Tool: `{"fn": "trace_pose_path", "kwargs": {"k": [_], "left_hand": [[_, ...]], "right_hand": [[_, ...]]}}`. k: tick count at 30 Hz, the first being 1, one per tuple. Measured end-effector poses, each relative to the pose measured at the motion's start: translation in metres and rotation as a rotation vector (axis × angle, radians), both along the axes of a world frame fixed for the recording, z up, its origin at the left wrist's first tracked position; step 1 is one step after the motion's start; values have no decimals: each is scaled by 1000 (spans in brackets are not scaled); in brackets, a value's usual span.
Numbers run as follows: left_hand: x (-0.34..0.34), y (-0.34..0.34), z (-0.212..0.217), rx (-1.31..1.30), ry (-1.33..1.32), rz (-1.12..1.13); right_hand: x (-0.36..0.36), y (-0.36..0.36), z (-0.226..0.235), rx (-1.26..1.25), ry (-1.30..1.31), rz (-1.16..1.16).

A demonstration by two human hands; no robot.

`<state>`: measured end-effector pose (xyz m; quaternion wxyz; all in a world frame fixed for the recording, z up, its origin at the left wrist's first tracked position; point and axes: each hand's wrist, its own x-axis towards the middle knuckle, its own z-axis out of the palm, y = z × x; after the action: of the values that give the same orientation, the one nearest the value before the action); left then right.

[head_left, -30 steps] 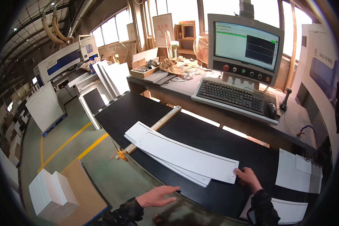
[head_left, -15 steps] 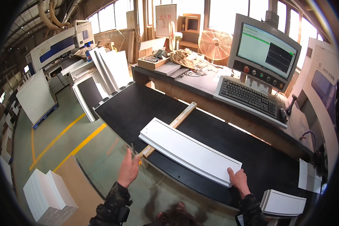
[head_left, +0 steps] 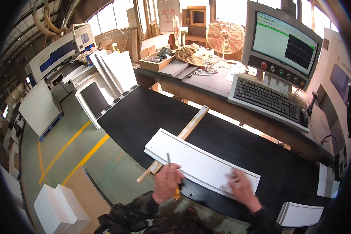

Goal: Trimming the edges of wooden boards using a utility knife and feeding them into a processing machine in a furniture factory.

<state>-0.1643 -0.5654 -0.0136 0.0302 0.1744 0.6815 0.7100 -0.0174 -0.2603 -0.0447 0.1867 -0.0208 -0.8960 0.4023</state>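
A stack of long white grooved panels [head_left: 201, 160] lies on the black table [head_left: 156, 103], across a wooden strip [head_left: 194, 123]. Over the front edge of the panels, my left hand [head_left: 167, 183] is closed on a slim tool with a dark shaft [head_left: 168, 158] and a yellow handle, most of which the fingers hide. Above the right end of the top panel hovers my right hand [head_left: 242, 189], its fingers bent and smeared by motion. I cannot make out anything in it.
White curved pieces [head_left: 300, 213] sit at the right front; more white boards [head_left: 54, 206] are stacked on the floor at left. Behind the table stands a bench with a keyboard [head_left: 267, 97], a monitor [head_left: 282, 43], scattered tools and a wooden box [head_left: 154, 64]. A fan [head_left: 225, 36] stands farther back.
My left hand has moved right, with the slim tool, from beside the table to the panels' front edge. My right hand has come off the panel's right end and shifted slightly left.
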Motion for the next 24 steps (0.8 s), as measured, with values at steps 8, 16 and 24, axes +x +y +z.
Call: {"fn": "trace_pose_path", "kwargs": {"k": [8, 16, 24], "left_hand": [[-52, 26, -2, 397, -298, -217], [-100, -39, -163, -592, 832, -479], [-99, -38, -174, -814, 1011, -468]], "right_hand": [[-77, -150, 36, -116, -197, 258], [-112, -242, 59, 12, -514, 250], [-181, -296, 9, 598, -326, -91]]}}
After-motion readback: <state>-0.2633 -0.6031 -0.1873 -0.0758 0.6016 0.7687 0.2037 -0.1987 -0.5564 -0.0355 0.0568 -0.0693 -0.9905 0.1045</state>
